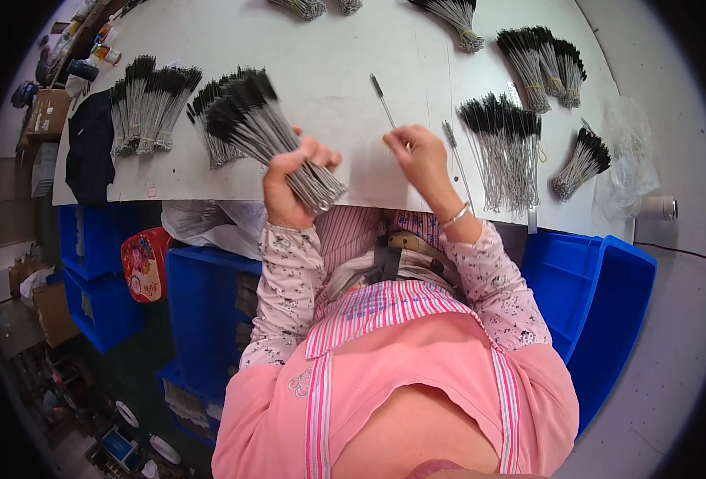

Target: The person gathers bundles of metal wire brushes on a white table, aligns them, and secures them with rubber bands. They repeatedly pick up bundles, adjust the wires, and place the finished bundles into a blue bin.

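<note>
My left hand [293,180] is closed round a thick bundle of thin wire brushes [249,116], black bristles up and to the left, looped wire ends sticking out below the fist. To the right, my right hand [419,156] is pinched, a bangle on its wrist. A single wire brush [381,94] runs down to its fingertips; its lower end is hidden there. Another loose brush [451,140] lies beside this hand. Further right, a spread of brushes [501,152] lies with loops toward the near table edge.
More brush bundles lie on the white table [329,56]: left bundles [149,104], far-right bundles [541,68], and a small banded bundle [582,164]. A clear plastic bag [631,152] lies at the right edge. Blue crates [600,295] stand below the table. Dark cloth [89,148] hangs over its left end.
</note>
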{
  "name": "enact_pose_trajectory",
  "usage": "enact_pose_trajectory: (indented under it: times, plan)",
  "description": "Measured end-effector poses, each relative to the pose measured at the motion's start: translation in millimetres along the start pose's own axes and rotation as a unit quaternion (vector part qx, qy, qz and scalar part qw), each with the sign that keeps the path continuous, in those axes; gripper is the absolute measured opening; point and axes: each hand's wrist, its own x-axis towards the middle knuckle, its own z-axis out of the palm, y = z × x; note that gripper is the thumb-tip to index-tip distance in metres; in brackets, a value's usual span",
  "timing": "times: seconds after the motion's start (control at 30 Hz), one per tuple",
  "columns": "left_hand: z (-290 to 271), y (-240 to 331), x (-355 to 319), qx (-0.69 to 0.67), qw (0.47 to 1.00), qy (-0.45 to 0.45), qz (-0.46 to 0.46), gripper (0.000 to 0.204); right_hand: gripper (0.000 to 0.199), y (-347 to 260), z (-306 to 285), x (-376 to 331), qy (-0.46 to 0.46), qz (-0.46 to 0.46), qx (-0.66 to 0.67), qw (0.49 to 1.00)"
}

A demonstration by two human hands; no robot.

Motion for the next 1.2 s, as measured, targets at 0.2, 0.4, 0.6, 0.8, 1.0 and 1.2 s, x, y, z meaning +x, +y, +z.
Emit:
enact_pose_trajectory:
  times: [0.2,0.4,0.6,0.8,1.0,1.2]
  plan:
    - [-31,-26,-12,0.089,0.981,0.083,-0.149,0.036,0.016,44,0,94,0.008,0.013,-0.141,0.99]
    - [-57,-40,-14,-0.006,0.958,0.132,-0.253,0.032,0.02,61,4,101,0.126,-0.066,-0.161,0.977]
    - [-65,-42,-16,-0.024,0.955,0.136,-0.263,0.033,0.024,14,9,40,-0.139,0.034,-0.305,0.942]
    - [-65,-36,-19,-0.074,0.94,0.134,-0.306,0.048,0.018,16,17,42,-0.068,-0.007,-0.269,0.961]
    - [-55,-34,-22,-0.039,0.961,0.112,-0.248,0.051,0.021,32,4,81,-0.013,0.036,-0.259,0.965]
    - [-60,-35,-22,-0.076,0.96,0.087,-0.254,0.061,0.021,55,-6,106,-0.081,0.082,-0.268,0.957]
